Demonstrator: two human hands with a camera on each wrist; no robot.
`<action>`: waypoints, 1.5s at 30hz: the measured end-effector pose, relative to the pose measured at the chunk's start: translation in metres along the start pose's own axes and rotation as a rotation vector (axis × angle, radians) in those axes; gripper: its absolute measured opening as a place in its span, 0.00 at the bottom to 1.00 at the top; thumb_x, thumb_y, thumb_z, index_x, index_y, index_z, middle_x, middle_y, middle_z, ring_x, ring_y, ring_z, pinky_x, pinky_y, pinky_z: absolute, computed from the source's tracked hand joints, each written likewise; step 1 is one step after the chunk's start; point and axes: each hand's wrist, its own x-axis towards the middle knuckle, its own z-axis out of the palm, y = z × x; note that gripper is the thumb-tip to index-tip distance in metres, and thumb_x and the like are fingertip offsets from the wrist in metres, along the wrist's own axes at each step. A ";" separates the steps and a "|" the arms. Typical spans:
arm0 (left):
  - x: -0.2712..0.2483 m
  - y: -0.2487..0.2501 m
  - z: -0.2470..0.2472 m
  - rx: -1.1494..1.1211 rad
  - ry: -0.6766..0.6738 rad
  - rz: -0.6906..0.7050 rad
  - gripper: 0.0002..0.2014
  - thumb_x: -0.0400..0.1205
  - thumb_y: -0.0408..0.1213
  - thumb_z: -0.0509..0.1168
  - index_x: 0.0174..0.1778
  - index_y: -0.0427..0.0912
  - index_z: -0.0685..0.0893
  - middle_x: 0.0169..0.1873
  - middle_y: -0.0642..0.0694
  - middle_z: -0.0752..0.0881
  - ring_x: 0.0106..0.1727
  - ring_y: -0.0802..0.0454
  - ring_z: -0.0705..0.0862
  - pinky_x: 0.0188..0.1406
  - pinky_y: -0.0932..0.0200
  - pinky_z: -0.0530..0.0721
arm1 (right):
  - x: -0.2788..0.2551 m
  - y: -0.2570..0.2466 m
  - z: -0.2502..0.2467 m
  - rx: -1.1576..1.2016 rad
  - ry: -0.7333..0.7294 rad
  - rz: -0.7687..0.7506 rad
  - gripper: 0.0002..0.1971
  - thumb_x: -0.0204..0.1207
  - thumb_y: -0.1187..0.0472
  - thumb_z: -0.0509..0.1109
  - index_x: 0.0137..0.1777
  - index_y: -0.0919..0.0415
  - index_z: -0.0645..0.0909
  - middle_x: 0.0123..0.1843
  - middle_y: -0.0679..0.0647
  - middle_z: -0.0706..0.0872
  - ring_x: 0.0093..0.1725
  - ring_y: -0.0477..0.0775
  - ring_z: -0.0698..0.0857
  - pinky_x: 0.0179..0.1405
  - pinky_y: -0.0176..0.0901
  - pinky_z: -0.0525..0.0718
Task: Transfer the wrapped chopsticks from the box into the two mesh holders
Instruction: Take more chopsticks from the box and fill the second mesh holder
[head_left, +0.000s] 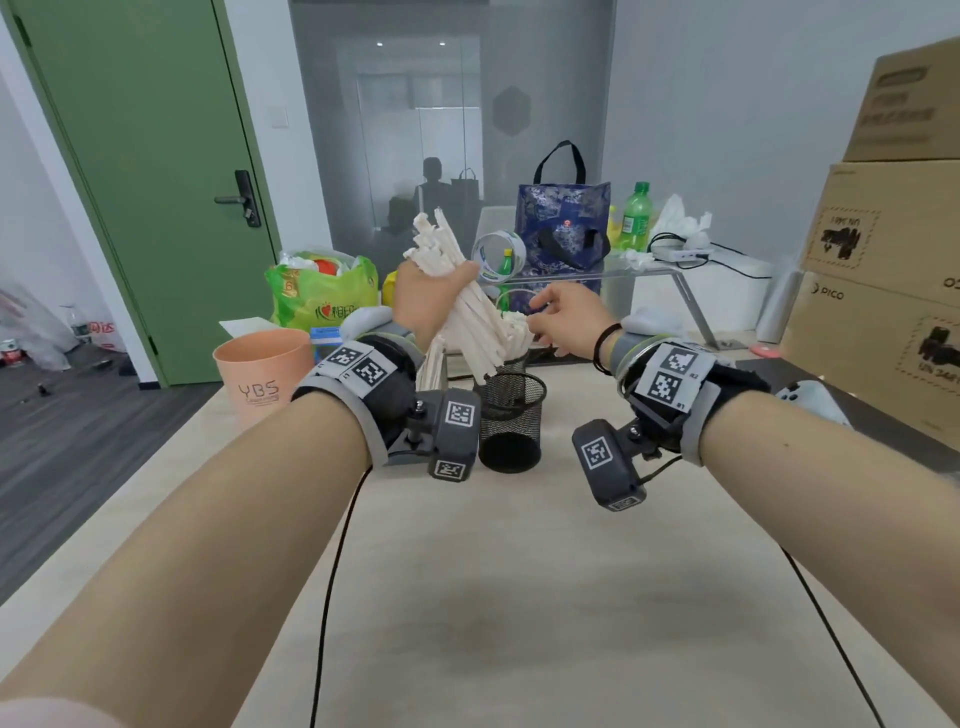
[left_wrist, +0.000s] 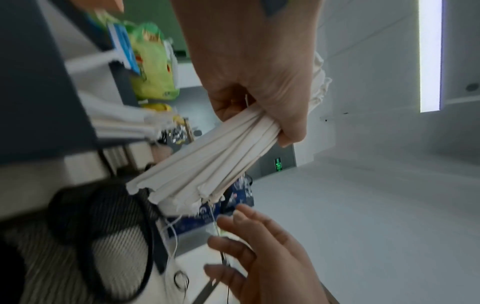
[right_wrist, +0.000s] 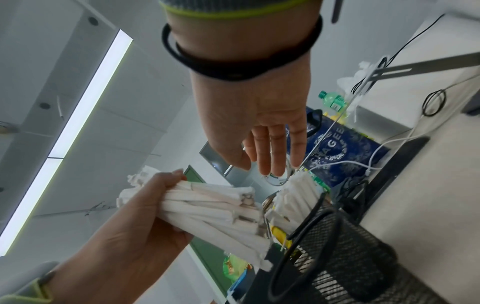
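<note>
Head view, left hand: the left hand (head_left: 423, 296) is fisted round a thick bundle of wrapped chopsticks (head_left: 467, 306), gripping it near mid-length.
Right hand: the right hand (head_left: 563, 314) holds nothing, fingers loosely spread, fingertips near the bundle's lower end.
Bundle axis: tilted, upper end up and to the left, lower end down and to the right, over the mesh holders.
Near holder: the near mesh holder (head_left: 511, 415) stands on the table (head_left: 519, 597) between the wrists; I cannot tell whether anything is in it.
Far holder: the far mesh holder (right_wrist: 319, 207), just behind the near one, already stands packed with wrapped chopsticks.
Nearer hand: my judgement is that the left must lower the bundle, with the right placed to guide its bottom end.
Box: more wrapped chopsticks (head_left: 432, 364) show behind the left wrist; the box itself is not clear.
Writing: "YBS" on the orange bin (head_left: 260, 374); "PICO" on a carton (head_left: 872, 322).
</note>
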 end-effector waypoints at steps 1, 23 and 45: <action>-0.003 -0.003 0.008 -0.020 -0.031 0.003 0.06 0.68 0.41 0.74 0.34 0.47 0.83 0.34 0.50 0.90 0.39 0.54 0.89 0.44 0.58 0.87 | -0.003 0.003 -0.004 0.005 -0.007 0.013 0.09 0.73 0.63 0.67 0.53 0.59 0.79 0.37 0.49 0.81 0.46 0.57 0.87 0.35 0.41 0.83; -0.018 -0.058 0.039 0.626 -0.301 0.041 0.36 0.70 0.50 0.76 0.70 0.37 0.73 0.56 0.50 0.75 0.58 0.55 0.74 0.58 0.59 0.74 | -0.029 0.030 0.009 -0.241 -0.325 0.083 0.18 0.71 0.59 0.69 0.52 0.76 0.83 0.38 0.58 0.77 0.33 0.54 0.72 0.29 0.43 0.69; 0.030 -0.067 -0.052 1.142 -0.177 -0.426 0.12 0.81 0.36 0.62 0.31 0.37 0.75 0.30 0.43 0.74 0.37 0.49 0.76 0.39 0.59 0.73 | -0.012 0.005 0.080 -0.239 -0.130 0.174 0.44 0.66 0.40 0.75 0.74 0.68 0.65 0.70 0.62 0.80 0.67 0.62 0.80 0.54 0.45 0.78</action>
